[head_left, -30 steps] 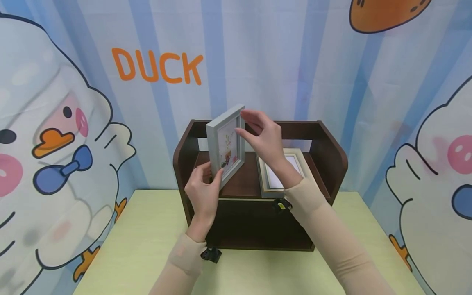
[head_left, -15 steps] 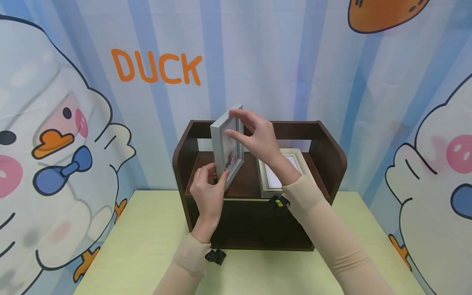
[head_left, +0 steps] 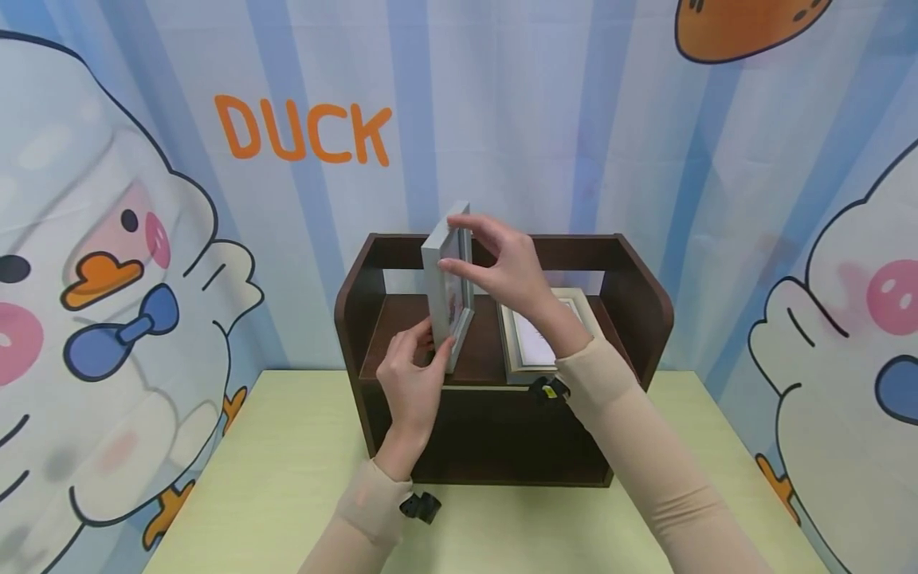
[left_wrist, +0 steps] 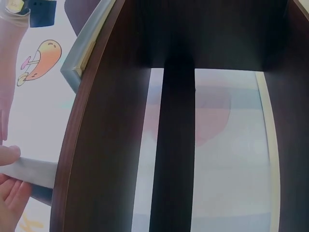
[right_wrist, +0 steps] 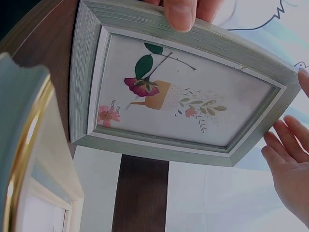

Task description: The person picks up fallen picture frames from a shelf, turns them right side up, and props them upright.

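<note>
Your left hand point(head_left: 412, 379) pinches the grey frame point(right_wrist: 176, 92) low on its near edge, upright at the shelf point(head_left: 484, 351); your right hand point(head_left: 508, 267) spans its top, though I cannot tell whether it grips. Released early, its narrow base could tip it towards the cream frame point(head_left: 532, 343).

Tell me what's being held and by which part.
A gray picture frame: the left hand pinches its near side, low down; the right hand holds its top end.
</note>
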`<move>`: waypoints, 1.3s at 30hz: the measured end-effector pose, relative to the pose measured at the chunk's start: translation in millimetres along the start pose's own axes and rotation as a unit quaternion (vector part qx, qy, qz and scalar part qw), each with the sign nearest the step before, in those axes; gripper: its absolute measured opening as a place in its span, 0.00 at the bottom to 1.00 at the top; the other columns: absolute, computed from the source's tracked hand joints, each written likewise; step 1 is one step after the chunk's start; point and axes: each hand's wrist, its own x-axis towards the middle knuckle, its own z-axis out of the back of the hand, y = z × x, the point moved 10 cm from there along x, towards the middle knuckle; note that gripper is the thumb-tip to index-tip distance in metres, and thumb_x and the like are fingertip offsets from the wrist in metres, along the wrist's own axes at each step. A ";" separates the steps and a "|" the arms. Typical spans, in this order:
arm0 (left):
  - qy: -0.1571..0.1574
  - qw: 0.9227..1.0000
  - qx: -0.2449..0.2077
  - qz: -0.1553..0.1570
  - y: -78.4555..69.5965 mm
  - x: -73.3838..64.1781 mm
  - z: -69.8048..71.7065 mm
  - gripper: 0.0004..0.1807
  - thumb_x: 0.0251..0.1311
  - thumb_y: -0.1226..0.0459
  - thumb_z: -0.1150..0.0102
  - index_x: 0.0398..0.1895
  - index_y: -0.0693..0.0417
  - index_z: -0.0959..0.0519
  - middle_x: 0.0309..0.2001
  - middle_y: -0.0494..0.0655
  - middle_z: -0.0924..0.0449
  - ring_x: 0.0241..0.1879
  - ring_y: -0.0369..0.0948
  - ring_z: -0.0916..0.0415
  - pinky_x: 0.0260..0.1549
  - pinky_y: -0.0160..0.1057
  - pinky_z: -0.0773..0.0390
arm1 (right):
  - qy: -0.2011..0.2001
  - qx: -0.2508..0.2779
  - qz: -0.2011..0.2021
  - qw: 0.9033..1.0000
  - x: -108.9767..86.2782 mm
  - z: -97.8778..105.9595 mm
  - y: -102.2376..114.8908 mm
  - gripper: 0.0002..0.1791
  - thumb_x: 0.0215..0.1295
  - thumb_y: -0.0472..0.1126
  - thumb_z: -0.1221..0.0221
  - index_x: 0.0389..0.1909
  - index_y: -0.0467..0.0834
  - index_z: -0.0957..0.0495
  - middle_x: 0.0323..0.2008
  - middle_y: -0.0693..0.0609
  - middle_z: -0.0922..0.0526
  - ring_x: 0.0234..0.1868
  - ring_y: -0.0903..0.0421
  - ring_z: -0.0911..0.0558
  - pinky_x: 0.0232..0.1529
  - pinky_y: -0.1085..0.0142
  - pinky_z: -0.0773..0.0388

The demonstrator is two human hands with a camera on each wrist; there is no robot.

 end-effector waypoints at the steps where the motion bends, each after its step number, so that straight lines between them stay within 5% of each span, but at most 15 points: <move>1: 0.003 1.000 -0.003 -0.002 -0.6 -0.4 -0.5 0.18 0.48 0.64 0.28 0.44 0.56 0.17 0.33 0.50 0.17 0.32 0.41 0.19 0.30 0.39 0.17 | 0.002 -0.001 0.002 1.000 -0.3 0.0 0.6 0.27 0.53 0.30 0.34 0.56 0.30 0.27 0.55 0.37 0.23 0.62 0.45 0.27 0.65 0.60 0.33; 7: 0.021 0.999 -0.029 -0.001 -4.8 -2.3 -5.1 0.19 0.49 0.65 0.29 0.46 0.57 0.17 0.35 0.51 0.17 0.33 0.41 0.18 0.34 0.37 0.17 | 0.009 -0.007 0.010 1.000 -1.4 0.1 1.5 0.28 0.52 0.30 0.33 0.56 0.30 0.27 0.56 0.36 0.24 0.62 0.44 0.27 0.65 0.59 0.33; 19: 0.037 0.998 -0.056 0.003 -7.6 -5.5 -11.3 0.17 0.51 0.66 0.31 0.47 0.59 0.18 0.36 0.52 0.17 0.34 0.43 0.18 0.35 0.38 0.17 | 0.015 -0.024 0.036 0.999 1.3 -3.5 -38.8 0.29 0.52 0.42 0.30 0.58 0.45 0.24 0.58 0.51 0.23 0.63 0.58 0.27 0.65 0.66 0.33; 28: 0.051 0.998 -0.043 -0.002 -1.6 -6.6 -8.6 0.16 0.54 0.63 0.33 0.47 0.55 0.18 0.38 0.50 0.17 0.36 0.42 0.17 0.36 0.42 0.17 | 0.022 -0.001 0.028 0.999 -0.5 1.0 -6.1 0.27 0.52 0.32 0.33 0.55 0.33 0.25 0.56 0.38 0.23 0.62 0.47 0.27 0.65 0.61 0.33; 39: 0.057 0.997 -0.039 0.026 16.7 -9.9 -0.8 0.13 0.52 0.68 0.32 0.42 0.58 0.17 0.37 0.49 0.17 0.34 0.42 0.17 0.34 0.42 0.18 | 0.016 -0.031 0.038 0.999 -0.4 1.4 -2.0 0.26 0.52 0.33 0.32 0.54 0.33 0.24 0.55 0.39 0.22 0.61 0.47 0.26 0.64 0.58 0.31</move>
